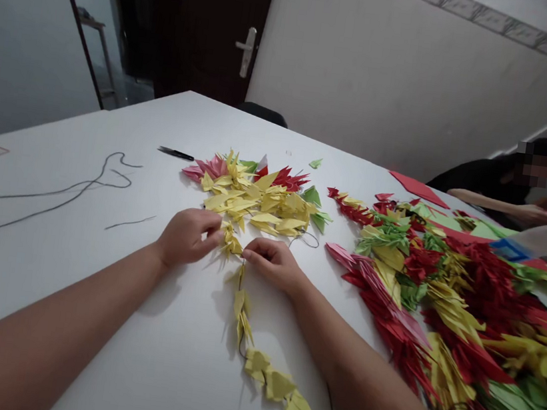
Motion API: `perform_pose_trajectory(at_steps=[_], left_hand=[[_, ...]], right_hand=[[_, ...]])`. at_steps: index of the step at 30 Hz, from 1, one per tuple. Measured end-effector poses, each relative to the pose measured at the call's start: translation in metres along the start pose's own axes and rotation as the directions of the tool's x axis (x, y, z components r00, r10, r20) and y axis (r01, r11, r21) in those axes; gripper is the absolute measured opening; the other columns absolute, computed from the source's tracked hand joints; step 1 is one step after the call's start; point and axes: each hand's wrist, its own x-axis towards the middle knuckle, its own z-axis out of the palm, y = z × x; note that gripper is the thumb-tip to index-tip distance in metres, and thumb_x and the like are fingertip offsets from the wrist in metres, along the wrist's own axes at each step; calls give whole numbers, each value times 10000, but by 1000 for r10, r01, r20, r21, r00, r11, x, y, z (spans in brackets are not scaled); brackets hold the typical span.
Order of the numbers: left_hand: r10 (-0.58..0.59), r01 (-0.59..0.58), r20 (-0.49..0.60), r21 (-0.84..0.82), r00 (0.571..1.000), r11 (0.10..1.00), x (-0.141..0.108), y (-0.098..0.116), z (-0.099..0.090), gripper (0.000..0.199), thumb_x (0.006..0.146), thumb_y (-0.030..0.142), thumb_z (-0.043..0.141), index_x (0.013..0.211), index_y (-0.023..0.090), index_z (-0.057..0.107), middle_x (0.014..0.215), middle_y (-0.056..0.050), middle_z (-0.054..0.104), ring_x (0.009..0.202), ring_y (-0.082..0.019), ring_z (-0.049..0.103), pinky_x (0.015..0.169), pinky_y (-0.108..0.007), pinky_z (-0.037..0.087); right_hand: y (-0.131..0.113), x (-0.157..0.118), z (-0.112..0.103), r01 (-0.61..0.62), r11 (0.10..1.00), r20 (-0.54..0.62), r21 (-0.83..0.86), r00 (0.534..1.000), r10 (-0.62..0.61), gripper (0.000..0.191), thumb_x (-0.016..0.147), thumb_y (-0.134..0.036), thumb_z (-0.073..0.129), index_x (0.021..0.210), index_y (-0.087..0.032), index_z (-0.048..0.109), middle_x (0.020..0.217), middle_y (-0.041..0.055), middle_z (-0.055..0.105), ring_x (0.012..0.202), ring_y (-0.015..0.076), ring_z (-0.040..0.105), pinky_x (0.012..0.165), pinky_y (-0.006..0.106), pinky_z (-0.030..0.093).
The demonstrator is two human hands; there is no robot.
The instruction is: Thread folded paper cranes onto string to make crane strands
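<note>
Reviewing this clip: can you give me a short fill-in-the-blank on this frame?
The left hand pinches a paper crane coloured ____, and the right hand is beside it.
A pair of ____ lies on the table beyond the hands.
The large pile of cranes lies to the ____ of the right hand.

Missing words: yellow; scissors; right.

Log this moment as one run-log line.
left hand: pinches yellow paper crane | right hand: fingertips at dark cord beneath it | nearby: strung yellow cranes; loose paper crane pile; red-yellow-green crane strands
</note>
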Motion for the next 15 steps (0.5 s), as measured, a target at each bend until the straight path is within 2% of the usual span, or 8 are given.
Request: perform_pose_trajectory(at_steps=[2, 3, 5, 8, 11, 15], left_hand=[[-12, 9, -76, -34, 997, 999, -3, 1, -4, 295, 822, 318, 367, 570, 166, 394, 528, 13, 416, 511, -106, 373, 529, -237, 295], [5, -8, -75, -37, 997, 999, -4, 3, -5, 297, 824, 333, 378, 582, 165, 413, 531, 14, 428, 511, -105, 381, 532, -235, 301], [84, -84, 21, -18, 996, 996, -8, 10, -7, 285, 816, 366, 421, 622, 163, 472, 558, 9, 484, 533, -109, 422, 556, -238, 316], [159, -180, 239, 67, 958, 981, -15, 23, -7, 247, 804, 381, 464, 699, 173, 545, 620, 0, 565, 602, -132, 500, 603, -259, 327], [89, -150, 327, 165, 941, 975, -22, 33, -3, 242, 810, 389, 459, 760, 182, 574, 667, -12, 598, 643, -156, 538, 614, -275, 326], [-49, -22, 315, 217, 948, 976, -27, 44, 5, 252, 835, 378, 418, 843, 179, 572, 675, -22, 590, 629, -167, 535, 596, -278, 322]], right_hand=[[1, 1, 2, -16, 1000, -40, 8, 999, 16, 391, 784, -505, 495, 658, -135, 510, 514, -25, 440, 473, 59, 351, 460, 185, 267], [1, 2, 4, -23, 999, -64, 27, 998, 25, 392, 800, -503, 471, 646, -142, 481, 509, -23, 454, 467, 62, 365, 468, 188, 285], [3, 4, 7, -25, 998, -135, 64, 990, 34, 406, 822, -497, 430, 610, -151, 439, 495, -16, 469, 460, 68, 381, 487, 195, 311], [5, 4, 9, -13, 1000, -234, 23, 972, 18, 444, 825, -486, 414, 537, -148, 413, 477, -9, 457, 471, 71, 378, 515, 206, 318], [3, -4, 8, -29, 999, -194, -15, 981, 26, 430, 814, -487, 430, 563, -137, 446, 525, -11, 469, 515, 74, 394, 542, 208, 323], [-2, -25, 7, -12, 1000, -90, 18, 996, 14, 354, 753, -481, 536, 723, -128, 520, 667, -4, 507, 612, 84, 431, 574, 203, 342]])
